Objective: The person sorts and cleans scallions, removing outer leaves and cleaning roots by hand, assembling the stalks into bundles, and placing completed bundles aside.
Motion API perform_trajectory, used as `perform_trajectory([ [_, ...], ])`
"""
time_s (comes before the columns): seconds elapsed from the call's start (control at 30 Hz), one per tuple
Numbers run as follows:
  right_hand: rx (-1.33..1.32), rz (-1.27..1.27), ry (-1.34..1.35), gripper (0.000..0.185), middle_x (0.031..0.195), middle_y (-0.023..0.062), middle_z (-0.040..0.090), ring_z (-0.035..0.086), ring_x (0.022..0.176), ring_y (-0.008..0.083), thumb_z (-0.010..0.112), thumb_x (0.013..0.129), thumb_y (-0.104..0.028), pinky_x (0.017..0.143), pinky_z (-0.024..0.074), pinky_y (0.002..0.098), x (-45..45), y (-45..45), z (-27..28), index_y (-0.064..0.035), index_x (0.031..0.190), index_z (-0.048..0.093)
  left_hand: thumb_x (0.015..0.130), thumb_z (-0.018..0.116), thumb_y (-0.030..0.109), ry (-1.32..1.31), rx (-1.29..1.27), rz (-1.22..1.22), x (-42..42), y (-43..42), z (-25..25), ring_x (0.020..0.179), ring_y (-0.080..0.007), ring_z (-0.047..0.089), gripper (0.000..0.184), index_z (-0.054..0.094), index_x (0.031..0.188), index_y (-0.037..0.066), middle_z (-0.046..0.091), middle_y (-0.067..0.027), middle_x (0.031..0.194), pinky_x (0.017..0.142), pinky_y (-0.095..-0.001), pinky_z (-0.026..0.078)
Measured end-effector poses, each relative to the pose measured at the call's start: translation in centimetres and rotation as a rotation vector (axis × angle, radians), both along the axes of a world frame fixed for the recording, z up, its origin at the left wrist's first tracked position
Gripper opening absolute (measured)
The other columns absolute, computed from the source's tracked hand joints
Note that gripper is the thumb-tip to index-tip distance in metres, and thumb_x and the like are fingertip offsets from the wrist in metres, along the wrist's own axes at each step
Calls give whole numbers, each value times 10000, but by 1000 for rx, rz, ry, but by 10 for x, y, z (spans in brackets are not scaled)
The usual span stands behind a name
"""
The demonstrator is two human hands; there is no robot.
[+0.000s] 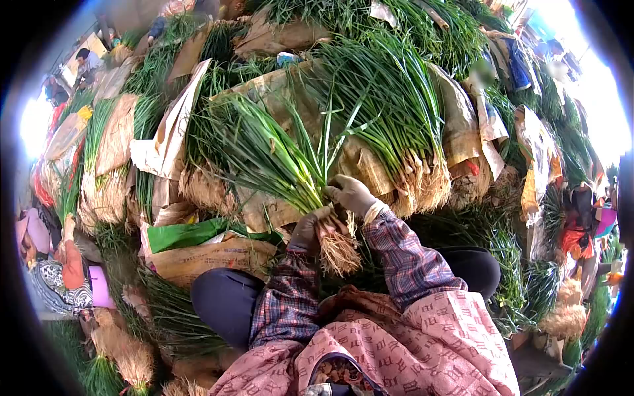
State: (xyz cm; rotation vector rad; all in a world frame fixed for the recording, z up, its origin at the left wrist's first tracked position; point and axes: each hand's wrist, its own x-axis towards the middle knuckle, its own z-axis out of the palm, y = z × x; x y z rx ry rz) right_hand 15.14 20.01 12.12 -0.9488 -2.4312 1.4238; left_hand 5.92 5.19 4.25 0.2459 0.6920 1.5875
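My left hand [308, 232], in a grey glove, is wrapped round a bunch of green onions [290, 168] just above their roots. The leaves fan up and to the left, and the pale, reddish bases and brown roots [339, 249] hang below my fingers. On the bunch's right side my right hand [352, 196], also gloved, has its fingers closed on green onion stalks. Some fingertips are hidden among the leaves. Beyond my hands, a larger pile of green onions [389, 105] lies with its roots toward me on a tan sack [360, 162].
A tan sack with a green edge [211, 257] lies left of my knees. More bundles of greens [109, 158] under sacking stand to the left and right. Another person [59, 270] sits at the far left, and people are at work in the back left.
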Motion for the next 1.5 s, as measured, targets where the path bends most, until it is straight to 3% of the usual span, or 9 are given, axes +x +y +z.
perform_trajectory([
  [0.13,463,101,-31,148,858,106,646,625,820,223,570,856,-188,747,508,334,-1,3,10,-56,876,634,841,559,208,258,-92,111,-2,-11,24,712,-201,626,206,593,905,16,637,-112,857,617,-286,518],
  [0.23,127,-431,83,236,959,95,632,598,819,148,474,930,-193,762,506,280,23,69,-41,-19,1043,588,806,603,201,-351,422,-7,11,-7,73,696,-122,469,163,539,910,93,470,25,806,688,-301,425],
  [0.33,-129,112,-257,416,1048,136,620,607,945,217,559,891,-323,708,531,319,38,52,-1,-46,1201,544,834,581,199,-446,633,-95,4,-6,64,714,-98,418,140,538,925,102,389,36,753,709,-300,397],
  [0.43,-995,97,395,592,1351,124,442,556,1073,249,495,914,-408,848,464,360,5,27,31,-123,1392,291,839,573,196,-358,462,-40,1,-14,56,727,-107,429,150,533,943,95,397,26,762,719,-320,418],
  [0.5,-1383,179,606,326,976,38,573,546,766,151,494,917,-354,642,434,300,-45,3,49,-83,1097,494,842,567,193,-321,415,-19,0,-23,62,736,-113,436,157,530,955,91,403,20,768,725,-333,431],
  [0.83,-898,374,312,253,943,72,624,602,813,168,470,921,-200,669,487,290,-126,-25,96,-35,1094,553,860,539,183,-267,608,74,-35,-58,99,778,-142,473,195,515,1016,68,431,-11,797,758,-399,498],
  [1.03,590,158,-260,247,813,151,655,624,796,320,602,755,-130,699,508,351,-130,-32,65,-106,995,655,832,547,201,-309,451,86,-31,-47,98,720,-172,525,189,533,968,70,493,-37,813,683,-404,564],
  [1.3,-805,-660,724,163,582,6,465,404,463,128,455,876,-191,424,359,266,-27,81,34,-91,806,563,850,526,144,-158,646,51,-29,-30,99,612,-139,517,71,488,825,90,512,-18,717,602,-302,517],
  [1.5,-114,451,-671,374,949,99,603,549,814,217,512,853,-405,710,451,352,91,14,-85,-94,1018,637,858,550,117,-202,893,221,-42,1,138,652,-97,444,106,503,919,44,436,-1,754,618,-290,432],
])
